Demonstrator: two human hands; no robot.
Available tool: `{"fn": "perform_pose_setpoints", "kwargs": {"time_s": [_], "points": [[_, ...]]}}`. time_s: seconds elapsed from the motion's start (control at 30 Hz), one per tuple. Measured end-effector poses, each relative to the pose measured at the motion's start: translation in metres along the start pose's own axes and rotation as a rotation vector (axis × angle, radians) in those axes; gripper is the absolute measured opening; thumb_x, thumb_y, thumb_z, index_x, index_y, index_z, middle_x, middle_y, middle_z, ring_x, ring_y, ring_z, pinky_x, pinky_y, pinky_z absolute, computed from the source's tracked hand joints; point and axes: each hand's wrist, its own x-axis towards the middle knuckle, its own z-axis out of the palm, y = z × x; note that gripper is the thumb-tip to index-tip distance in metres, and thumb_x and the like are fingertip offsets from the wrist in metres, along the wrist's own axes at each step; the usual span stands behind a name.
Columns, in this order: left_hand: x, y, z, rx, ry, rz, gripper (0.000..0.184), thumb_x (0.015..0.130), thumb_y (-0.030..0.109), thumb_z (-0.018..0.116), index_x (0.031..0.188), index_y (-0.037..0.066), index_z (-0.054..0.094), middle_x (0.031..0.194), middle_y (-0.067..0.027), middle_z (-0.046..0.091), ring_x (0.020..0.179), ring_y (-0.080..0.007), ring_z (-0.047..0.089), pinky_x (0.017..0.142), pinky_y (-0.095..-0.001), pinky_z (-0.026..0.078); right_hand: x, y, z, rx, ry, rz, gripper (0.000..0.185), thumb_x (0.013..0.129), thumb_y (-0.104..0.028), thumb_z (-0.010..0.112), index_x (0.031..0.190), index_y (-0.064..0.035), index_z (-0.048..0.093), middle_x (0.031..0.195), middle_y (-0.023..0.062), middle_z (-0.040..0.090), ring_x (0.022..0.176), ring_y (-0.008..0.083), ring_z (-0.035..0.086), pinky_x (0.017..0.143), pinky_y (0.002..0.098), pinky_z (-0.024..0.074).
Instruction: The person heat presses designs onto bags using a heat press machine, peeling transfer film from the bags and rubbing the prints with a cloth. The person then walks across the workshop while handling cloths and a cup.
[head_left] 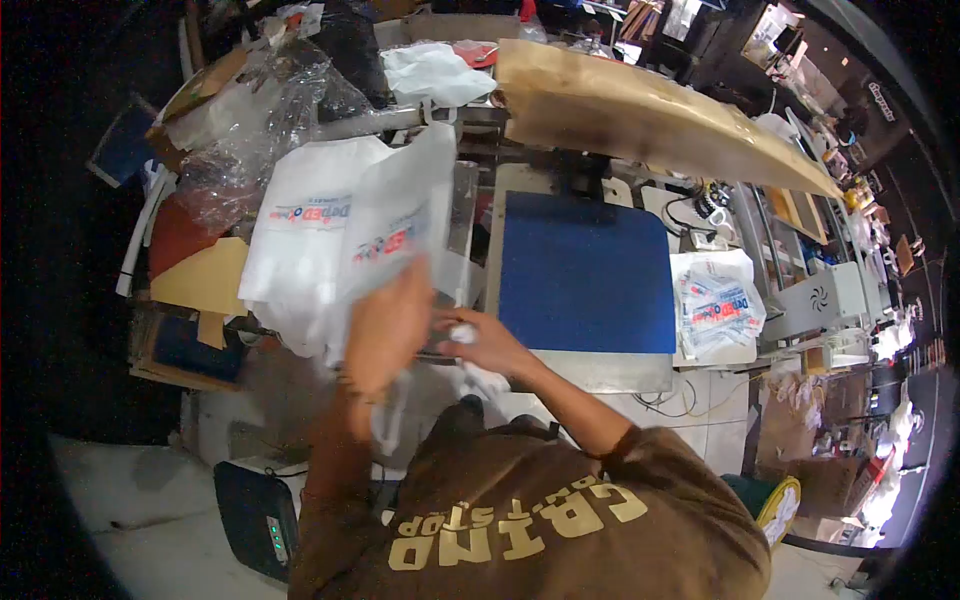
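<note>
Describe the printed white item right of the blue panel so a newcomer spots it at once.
Find the big flat blue panel in mid-view. Just off its right edge, a white printed item lies on a pale board. Unlike the printed white pieces at left, its red-and-blue print is a dense jumble.

We count two bare hands near the centre, one left hand and one right hand. We see at least three printed white bags, which are at ten, eleven and three o'clock. We find also one blue pad between two and three o'clock, one brown paper sheet between one and two, and one black box between seven and eight.
</note>
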Motion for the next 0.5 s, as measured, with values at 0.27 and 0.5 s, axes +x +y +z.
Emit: {"fn": "perform_pose_setpoints", "kwargs": {"time_s": [0.27, 0.5], "points": [[0.015, 0.174, 0.182, -0.258, -0.155, 0.354, 0.049, 0.091, 0.024, 0.063, 0.127, -0.004, 0.047, 0.093, -0.0189, 0.068, 0.076, -0.0377, 0.068, 0.065, -0.0459, 0.054, -0.215, 0.03, -0.084, 0.278, 0.472, 0.255, 0.066, 0.08, -0.029, 0.076, 0.132, 0.0036, 0.051, 0.127, 0.0125, 0.057, 0.114, 0.0216, 0.055, 0.096, 0.0326, 0.0441], [0.03, 0.066, 0.234, -0.61, 0.322, -0.132, 0.025, 0.084, 0.019, 0.07, 0.1, 0.001, 0.063, 0.095, -0.0159, 0.064, 0.09, -0.0368, 0.058, 0.085, -0.0429, 0.047, -0.255, 0.14, -0.092, 0.662, 0.871, 0.386, 0.048, 0.085, -0.028, 0.07, 0.115, 0.0085, 0.064, 0.109, 0.0132, 0.068, 0.102, 0.0199, 0.061, 0.09, 0.0305, 0.0448]]}}
